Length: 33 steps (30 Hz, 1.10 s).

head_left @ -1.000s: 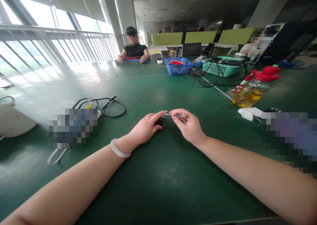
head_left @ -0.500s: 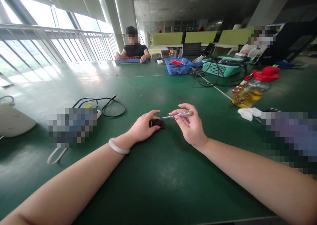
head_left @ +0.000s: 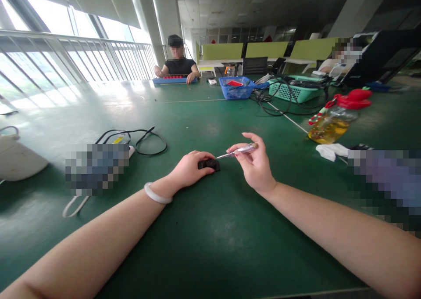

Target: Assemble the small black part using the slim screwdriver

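Observation:
Near the middle of the green table (head_left: 204, 228), my left hand (head_left: 189, 168) grips a small black block (head_left: 210, 163) between thumb and fingers, and the block rests on the tabletop. A slim screwdriver with a clear handle (head_left: 245, 148) is pinched in my right hand (head_left: 258, 165), just right of the block. Its thin metal shaft points left, with the tip at the block's upper right edge; whether the tip touches is too small to tell.
A black cable (head_left: 151, 143) loops at the left. Right of my hands stand a red-lidded bottle (head_left: 335, 119) and a white cloth (head_left: 330, 151). Farther back are a blue basket (head_left: 236, 90), a green basket (head_left: 294, 91) with cables, and a seated person (head_left: 179, 64) at a blue tray (head_left: 174, 80).
The screwdriver now slants more, its handle a little higher and farther right. My right index finger has shifted. My left fingers sit slightly lower over the block.

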Tool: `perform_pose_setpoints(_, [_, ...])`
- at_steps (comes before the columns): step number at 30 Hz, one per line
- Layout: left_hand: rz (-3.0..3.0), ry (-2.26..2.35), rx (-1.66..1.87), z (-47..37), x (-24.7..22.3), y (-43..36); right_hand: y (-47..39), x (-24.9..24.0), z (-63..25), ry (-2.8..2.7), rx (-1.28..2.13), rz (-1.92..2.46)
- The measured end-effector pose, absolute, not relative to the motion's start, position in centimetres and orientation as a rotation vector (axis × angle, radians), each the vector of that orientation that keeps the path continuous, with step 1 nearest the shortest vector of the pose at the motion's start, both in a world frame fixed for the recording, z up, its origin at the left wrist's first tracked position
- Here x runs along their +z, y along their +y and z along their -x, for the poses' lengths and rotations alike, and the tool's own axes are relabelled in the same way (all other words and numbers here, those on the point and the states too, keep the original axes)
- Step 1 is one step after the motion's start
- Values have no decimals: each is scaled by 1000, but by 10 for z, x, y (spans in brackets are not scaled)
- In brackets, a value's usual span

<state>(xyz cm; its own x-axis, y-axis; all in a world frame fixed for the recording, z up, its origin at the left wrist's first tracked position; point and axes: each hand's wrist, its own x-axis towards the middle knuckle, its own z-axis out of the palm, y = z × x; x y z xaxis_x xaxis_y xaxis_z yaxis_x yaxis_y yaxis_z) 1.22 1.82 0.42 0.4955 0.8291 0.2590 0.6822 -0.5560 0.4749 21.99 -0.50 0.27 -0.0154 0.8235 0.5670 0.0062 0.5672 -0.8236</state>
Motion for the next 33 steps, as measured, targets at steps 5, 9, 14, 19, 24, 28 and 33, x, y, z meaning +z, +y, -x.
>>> perform_pose_setpoints(5, [-2443,1227,646,-13,6,16,-4,3,-220,-1452,723,733])
perform_pose_setpoints(9, [-2457,1202,631,-13,7,16,-4,3,-220,-1451,709,738])
perform_pose_setpoints(14, [-2467,1203,634,-13,6,16,-2,4,-221,-1450,722,740])
perform_pose_setpoints(19, [-2467,1202,606,-13,7,16,2,6,-223,-1462,778,751])
perform_pose_setpoints(24, [-2451,1212,586,-13,8,15,8,5,-224,-1424,844,753])
perform_pose_setpoints(28, [-2434,1218,586,-14,8,15,12,4,-226,-1352,925,777])
perform_pose_setpoints(33, [-2419,1229,570,-14,10,14,15,4,-227,-1271,987,814])
